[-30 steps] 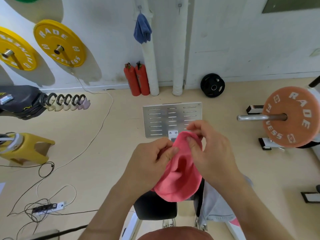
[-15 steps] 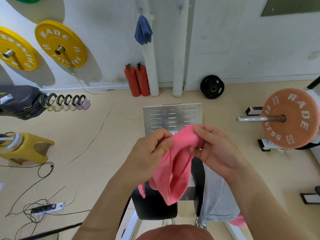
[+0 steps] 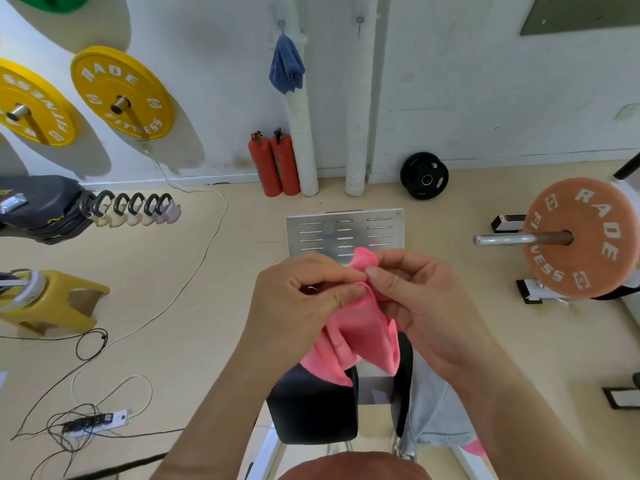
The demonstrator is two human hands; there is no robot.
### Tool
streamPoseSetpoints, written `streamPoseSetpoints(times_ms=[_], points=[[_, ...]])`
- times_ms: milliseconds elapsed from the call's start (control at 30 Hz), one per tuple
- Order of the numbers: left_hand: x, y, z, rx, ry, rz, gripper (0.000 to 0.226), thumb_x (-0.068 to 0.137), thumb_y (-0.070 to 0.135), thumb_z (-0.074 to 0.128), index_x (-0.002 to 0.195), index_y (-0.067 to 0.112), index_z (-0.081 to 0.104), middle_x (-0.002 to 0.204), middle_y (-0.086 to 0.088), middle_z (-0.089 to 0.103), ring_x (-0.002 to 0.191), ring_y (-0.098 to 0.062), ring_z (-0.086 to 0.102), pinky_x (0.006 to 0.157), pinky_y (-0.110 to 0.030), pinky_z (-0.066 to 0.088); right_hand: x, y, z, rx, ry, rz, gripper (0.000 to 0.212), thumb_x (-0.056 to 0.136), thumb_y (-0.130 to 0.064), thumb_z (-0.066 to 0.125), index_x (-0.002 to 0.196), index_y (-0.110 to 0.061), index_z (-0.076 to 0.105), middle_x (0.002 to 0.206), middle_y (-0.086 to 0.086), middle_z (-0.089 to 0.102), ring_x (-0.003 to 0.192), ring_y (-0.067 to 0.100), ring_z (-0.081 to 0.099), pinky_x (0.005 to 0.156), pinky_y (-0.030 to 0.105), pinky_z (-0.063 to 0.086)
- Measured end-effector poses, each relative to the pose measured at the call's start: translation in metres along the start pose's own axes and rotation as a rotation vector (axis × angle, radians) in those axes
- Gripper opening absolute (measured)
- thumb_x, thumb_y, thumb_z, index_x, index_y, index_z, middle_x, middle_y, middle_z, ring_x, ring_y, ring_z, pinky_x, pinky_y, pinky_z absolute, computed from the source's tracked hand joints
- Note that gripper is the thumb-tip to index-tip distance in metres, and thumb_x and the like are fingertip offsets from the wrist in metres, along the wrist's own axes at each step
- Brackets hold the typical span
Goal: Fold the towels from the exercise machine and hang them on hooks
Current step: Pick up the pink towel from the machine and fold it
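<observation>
Pink towel (image 3: 349, 327), crumpled, top corner poking up, loose folds hanging above the exercise machine (image 3: 311, 410). Blue towel (image 3: 286, 65) hanging bunched from a wall hook (image 3: 281, 23). Grey towel (image 3: 433, 407) draped over the machine's right side.

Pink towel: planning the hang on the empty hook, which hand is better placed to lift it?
Probably right: the right hand pinches the top of the pink towel; the left hand grips lower.

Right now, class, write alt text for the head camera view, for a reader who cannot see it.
The left hand and right hand pinch the top of a pink towel above a black seat pad, a grey cloth draped beside it. On the far wall a blue towel hangs from one hook; a second hook is bare.
</observation>
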State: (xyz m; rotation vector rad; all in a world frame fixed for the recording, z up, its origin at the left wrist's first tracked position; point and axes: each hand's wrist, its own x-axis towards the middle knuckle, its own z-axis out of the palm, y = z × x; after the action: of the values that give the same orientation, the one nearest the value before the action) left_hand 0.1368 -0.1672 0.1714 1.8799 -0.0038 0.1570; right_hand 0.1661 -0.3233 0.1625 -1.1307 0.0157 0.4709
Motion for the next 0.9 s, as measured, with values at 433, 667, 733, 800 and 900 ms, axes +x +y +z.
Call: streamPoseSetpoints(times_ms=[433, 667, 733, 800, 900], points=[[0.002, 0.018, -0.008, 0.061, 0.078, 0.083, 0.035, 0.073, 0.004, 0.078, 0.081, 0.039, 0.075, 0.082, 0.016, 0.073, 0.083, -0.004, 0.068, 0.078, -0.020, 0.054, -0.008, -0.012, 0.009, -0.282, -0.025, -0.137, 0.018, 0.076, -0.013, 0.069, 0.092, -0.015, 0.077, 0.088, 0.008, 0.076, 0.086, 0.022, 0.073, 0.076, 0.028, 0.057], [0.003, 0.016, -0.009, 0.148, 0.080, 0.113, 0.029, 0.074, 0.023, 0.075, 0.095, 0.041, 0.071, 0.083, 0.026, 0.067, 0.084, 0.000, 0.065, 0.078, -0.017, 0.050, -0.010, -0.018, 0.010, -0.417, -0.030, -0.216, 0.022, 0.084, -0.002, 0.066, 0.093, -0.019, 0.076, 0.086, -0.001, 0.077, 0.085, 0.011, 0.072, 0.073, 0.018, 0.053], [0.005, 0.016, -0.010, 0.161, 0.045, 0.106, 0.027, 0.074, 0.027, 0.070, 0.096, 0.042, 0.071, 0.083, 0.026, 0.067, 0.085, 0.000, 0.064, 0.078, -0.018, 0.049, -0.010, -0.020, 0.009, -0.458, -0.038, -0.212, 0.022, 0.085, -0.002, 0.066, 0.092, -0.020, 0.076, 0.086, -0.002, 0.077, 0.085, 0.010, 0.072, 0.075, 0.019, 0.054], [0.006, 0.015, -0.010, 0.162, -0.009, 0.101, 0.028, 0.076, 0.026, 0.068, 0.099, 0.042, 0.071, 0.082, 0.025, 0.067, 0.084, 0.000, 0.063, 0.077, -0.017, 0.047, -0.010, -0.021, 0.008, -0.505, -0.051, -0.209, 0.022, 0.085, -0.002, 0.066, 0.091, -0.021, 0.077, 0.085, -0.003, 0.077, 0.085, 0.010, 0.072, 0.076, 0.020, 0.055], [0.006, 0.015, -0.010, 0.161, -0.004, 0.098, 0.021, 0.075, 0.021, 0.073, 0.089, 0.036, 0.073, 0.084, 0.019, 0.071, 0.084, -0.001, 0.066, 0.077, -0.019, 0.050, -0.011, -0.025, 0.007, -0.557, -0.069, -0.200, 0.024, 0.084, -0.002, 0.067, 0.088, -0.023, 0.077, 0.083, -0.003, 0.077, 0.083, 0.011, 0.073, 0.079, 0.025, 0.057]])
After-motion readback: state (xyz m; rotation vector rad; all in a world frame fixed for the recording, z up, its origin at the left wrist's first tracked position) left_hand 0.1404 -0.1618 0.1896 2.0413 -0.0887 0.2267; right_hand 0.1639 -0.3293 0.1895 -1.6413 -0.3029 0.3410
